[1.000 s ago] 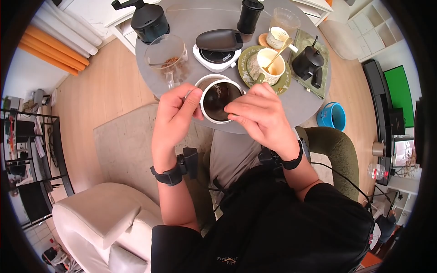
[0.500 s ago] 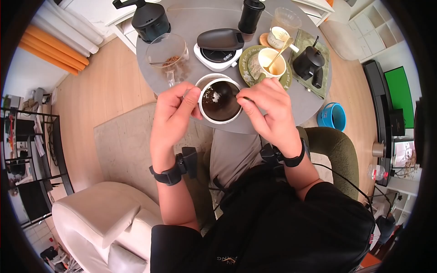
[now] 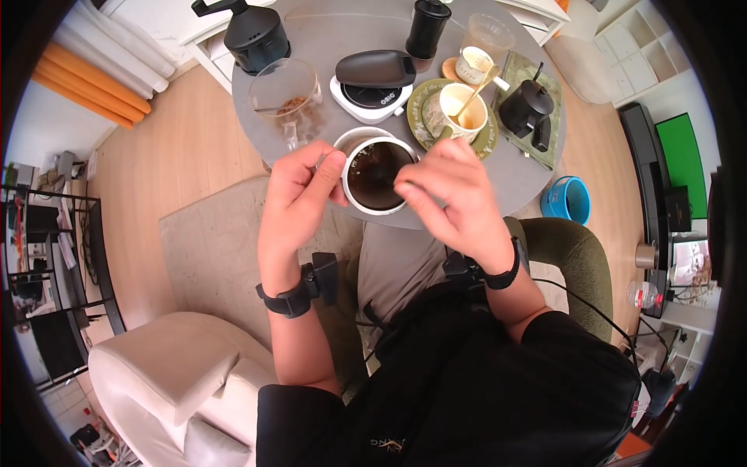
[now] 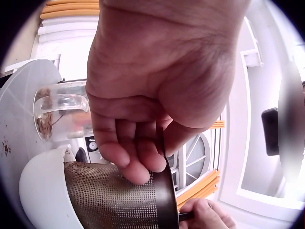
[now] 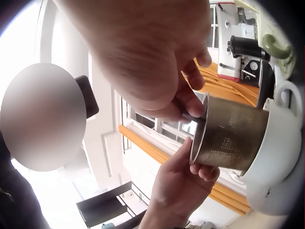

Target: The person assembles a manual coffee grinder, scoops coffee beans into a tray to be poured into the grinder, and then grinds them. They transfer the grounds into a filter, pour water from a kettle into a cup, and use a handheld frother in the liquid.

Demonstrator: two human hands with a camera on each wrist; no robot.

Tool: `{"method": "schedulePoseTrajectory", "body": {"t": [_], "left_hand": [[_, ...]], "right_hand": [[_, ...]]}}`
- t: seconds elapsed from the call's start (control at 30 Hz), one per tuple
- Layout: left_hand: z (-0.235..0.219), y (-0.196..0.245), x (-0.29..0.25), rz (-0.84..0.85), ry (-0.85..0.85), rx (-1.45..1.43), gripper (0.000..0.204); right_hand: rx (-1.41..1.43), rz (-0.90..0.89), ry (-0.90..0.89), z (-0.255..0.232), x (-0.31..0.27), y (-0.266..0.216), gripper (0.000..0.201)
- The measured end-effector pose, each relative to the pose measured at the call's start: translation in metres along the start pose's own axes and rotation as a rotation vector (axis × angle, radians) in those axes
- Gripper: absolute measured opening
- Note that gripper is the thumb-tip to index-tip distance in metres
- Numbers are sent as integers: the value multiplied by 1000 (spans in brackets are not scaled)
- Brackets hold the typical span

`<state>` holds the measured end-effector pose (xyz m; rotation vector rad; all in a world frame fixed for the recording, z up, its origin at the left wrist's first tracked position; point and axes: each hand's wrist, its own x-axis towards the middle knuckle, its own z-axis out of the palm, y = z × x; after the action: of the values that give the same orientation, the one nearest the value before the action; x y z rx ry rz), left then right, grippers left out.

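Over the near edge of the round grey table, a metal mesh filter basket [image 3: 379, 180] stands partly inside a white cup [image 5: 279, 148]. Its mesh side [image 4: 112, 195] shows above the cup's rim in the left wrist view. My left hand [image 3: 299, 187] pinches the basket's rim at the left, thumb on one face and fingers against the mesh. On the opposite side, my right hand [image 3: 455, 194] pinches a small dark tab [image 5: 193, 117] at the rim. From above, the basket's inside looks dark, with small bright specks near its upper wall.
Behind the cup sits a white scale [image 3: 369, 109] bearing a dark oval dish [image 3: 377, 68]. A glass jug [image 3: 288, 82] with brown bits stands left. To the right are a patterned cup [image 3: 455, 128] with a gold spoon, a green saucer [image 3: 488, 146] and a black pot [image 3: 525, 105].
Half a second ago my right hand sat slightly farther right at the rim; now it is back closer in. The basket has turned or tilted slightly, and its bright specks shifted. My left hand stays put.
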<state>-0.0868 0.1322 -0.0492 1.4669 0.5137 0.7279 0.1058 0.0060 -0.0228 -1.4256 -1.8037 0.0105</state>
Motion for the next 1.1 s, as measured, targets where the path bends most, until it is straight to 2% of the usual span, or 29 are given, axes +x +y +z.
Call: {"method": "schedulePoseTrajectory", "body": {"t": [0.13,0.2,0.23,0.33,0.43,0.53,0.6,0.7,0.8,0.9,1.0,1.1], "left_hand": [[-3,-4,0,-23,-35,28,26],[-2,0,-1,-27,-16,30,26],[-2,1,-1,-30,-1,30,26],[-1,1,0,-5,11,20,25],[0,-2,0,-6,-5,5,25],[0,-3,0,-23,-3,21,24],[0,-2,0,-22,0,21,24],[-1,-1,0,-20,-6,25,24],[2,-3,1,-20,-7,11,25],[1,-2,0,-25,-10,18,25],[-2,-1,0,-27,-22,48,26],[1,-2,1,-22,-13,35,25]], "right_hand": [[75,-69,-50,9,-2,1,11],[1,-4,90,12,-2,4,11],[1,-4,90,10,-2,4,11],[-52,43,81,4,-2,3,11],[78,-16,-21,8,-2,3,11],[81,-31,70,16,-5,6,10],[17,39,131,13,-5,6,11],[3,63,44,5,-5,2,11],[98,-20,30,13,-5,1,10],[32,9,103,15,-5,5,9],[-62,65,94,6,-5,6,11],[10,44,27,4,-4,1,11]]}}
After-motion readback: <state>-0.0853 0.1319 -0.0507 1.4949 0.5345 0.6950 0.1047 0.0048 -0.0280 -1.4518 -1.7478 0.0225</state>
